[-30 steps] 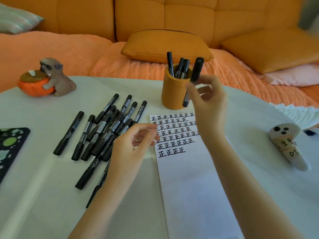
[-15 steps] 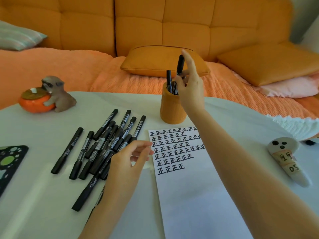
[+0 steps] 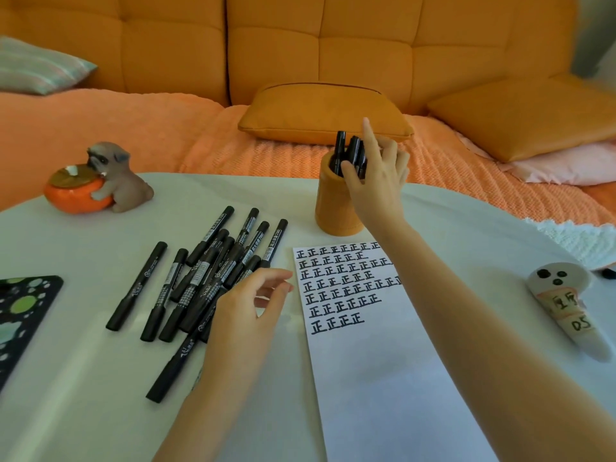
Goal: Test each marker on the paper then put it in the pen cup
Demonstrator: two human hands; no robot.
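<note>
Right hand (image 3: 375,181) up at the rim of the orange pen cup (image 3: 335,208), thumb and fingers loosely curled against the black markers in the cup (image 3: 350,155), index finger sticking straight up; whether the thumb and fingers actually pinch one marker or merely rest against the bunch cannot be told. Left hand (image 3: 248,306) half open, fingers relaxed and curved, holding nothing, poised over the near edge of the pile of loose markers (image 3: 206,278) just left of the paper (image 3: 370,378). Compared with half a second ago: marker then raised above the cup, now down among the others with only the cap ends showing above the rim; left hand much where it was. Cup upright on the white table (image 3: 76,378), just beyond the top edge of the paper, with several capped markers standing in it. Paper covered at the top with rows of handwritten black test marks (image 3: 343,285), blank below. Loose markers lying capped on the table, some overlapping.
</note>
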